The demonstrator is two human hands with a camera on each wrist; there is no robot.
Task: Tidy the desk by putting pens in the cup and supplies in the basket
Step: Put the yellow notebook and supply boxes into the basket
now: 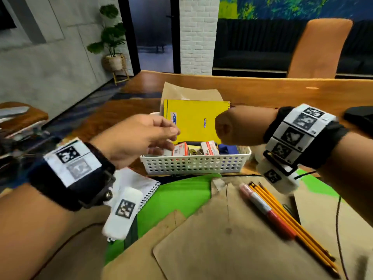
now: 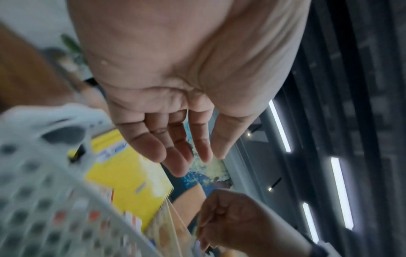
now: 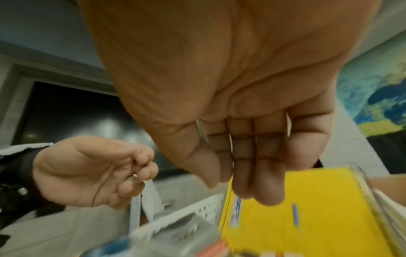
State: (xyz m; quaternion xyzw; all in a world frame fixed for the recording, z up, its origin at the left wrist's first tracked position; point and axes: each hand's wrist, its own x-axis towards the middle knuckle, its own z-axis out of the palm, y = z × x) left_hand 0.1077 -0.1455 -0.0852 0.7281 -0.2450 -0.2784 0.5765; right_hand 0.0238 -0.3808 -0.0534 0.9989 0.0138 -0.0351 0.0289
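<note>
The pencils (image 1: 290, 217) lie on brown paper well below both hands' fingers, light, stiff and apt to roll; best pinched mid-shaft. Left hand (image 1: 139, 138) over the basket (image 1: 193, 164) has loosely curled, empty fingers; right hand (image 3: 237, 147) fingers hang straight, pressed together.

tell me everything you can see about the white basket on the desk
The white basket looks like moulded plastic, long and low, with rows of round holes through its walls. It sits upright on the wooden desk, just beyond a green sheet. Inside, a yellow notebook stands on edge against the far side, with small red and white boxes and dark blue items in front. The left hand hovers over its left end, the right hand above its right; neither clearly touches it.
</note>
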